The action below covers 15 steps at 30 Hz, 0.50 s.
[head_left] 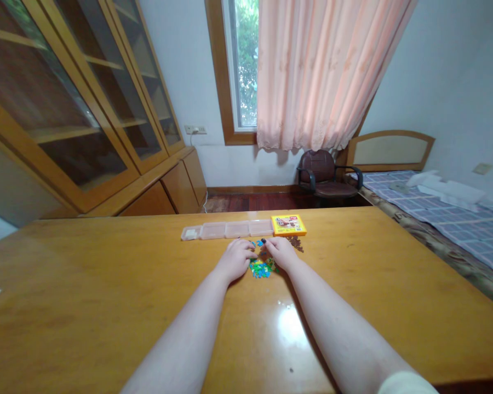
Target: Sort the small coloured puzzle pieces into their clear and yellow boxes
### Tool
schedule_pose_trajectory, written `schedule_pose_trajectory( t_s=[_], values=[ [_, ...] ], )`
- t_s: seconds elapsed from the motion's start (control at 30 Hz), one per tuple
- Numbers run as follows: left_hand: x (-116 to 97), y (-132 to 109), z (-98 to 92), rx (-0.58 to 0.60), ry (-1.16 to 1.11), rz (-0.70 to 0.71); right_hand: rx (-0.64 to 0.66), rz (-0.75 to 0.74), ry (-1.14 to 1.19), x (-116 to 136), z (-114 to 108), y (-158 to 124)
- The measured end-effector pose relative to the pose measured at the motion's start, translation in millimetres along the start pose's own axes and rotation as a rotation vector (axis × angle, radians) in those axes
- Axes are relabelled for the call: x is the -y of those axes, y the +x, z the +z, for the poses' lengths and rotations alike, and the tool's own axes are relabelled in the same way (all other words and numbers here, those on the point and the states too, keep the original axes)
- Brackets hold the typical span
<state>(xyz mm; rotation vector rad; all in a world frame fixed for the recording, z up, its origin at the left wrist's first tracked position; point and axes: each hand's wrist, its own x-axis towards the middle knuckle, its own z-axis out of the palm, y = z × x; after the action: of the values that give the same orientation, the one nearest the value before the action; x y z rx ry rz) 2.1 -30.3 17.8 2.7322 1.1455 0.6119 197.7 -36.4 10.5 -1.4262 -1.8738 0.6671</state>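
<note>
A small heap of blue, green and pale plastic pieces [260,269] lies on the wooden table between my hands. At the heap's left edge rests my left hand [235,259], its fingers slightly bent and apart, with nothing visible held in them. My right hand [282,253] is on the other side, fingers closed towards the middle; a dark spot shows at its fingertips, too small to name. A few blue pieces [259,243] lie between the two sets of fingertips. Just beyond my right hand is a pile of brown pieces [296,243], partly covered by the hand.
Shallow clear plastic trays [213,231] stand in a row along the far side of the table [86,306]. A yellow box [290,225] adjoins their right end. Beyond the table are an office chair [326,175], a bed [447,213] and a glass-fronted cabinet [135,164].
</note>
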Motion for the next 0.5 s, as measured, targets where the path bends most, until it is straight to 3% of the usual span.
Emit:
schedule_pose_trajectory(
  t_s=[0.27,0.5],
  values=[
    [6.9,2.5,1.1,-0.031,0.026,-0.173,0.205,-0.151,0.138,1.7,4.2,-3.4],
    [3.4,1.9,0.8,-0.046,-0.035,-0.069,0.135,-0.067,0.043,-0.2,4.3,-0.5]
  ],
)
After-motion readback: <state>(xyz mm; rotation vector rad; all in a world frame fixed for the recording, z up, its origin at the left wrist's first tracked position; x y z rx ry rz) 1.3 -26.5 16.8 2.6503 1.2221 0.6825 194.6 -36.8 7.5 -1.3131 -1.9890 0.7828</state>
